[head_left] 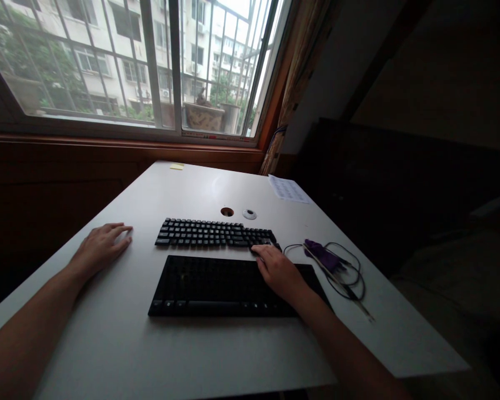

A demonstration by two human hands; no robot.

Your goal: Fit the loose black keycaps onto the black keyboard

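My left hand (102, 247) lies on the white desk (104, 339), left of the keys, with its fingers spread and nothing in them. Rows of black keycaps (200, 232) sit directly on the desk in a keyboard layout, their right block slightly askew. Nearer to me is a black keyboard base (208, 283), its key area dark and seemingly without caps. My right hand (277, 272) reaches over the base's right part. Its fingers are held together at a keycap on the lower edge of the right block; the fingers partly hide that keycap.
Right of the base lie a coiled black cable (360, 278), a purple cloth (323, 255) and a thin stick-like tool (364, 311). Behind the keycaps are a round desk hole (227, 211) and its cover (249, 214). A printed sheet (289, 190) and yellow note (177, 166) lie farther back.
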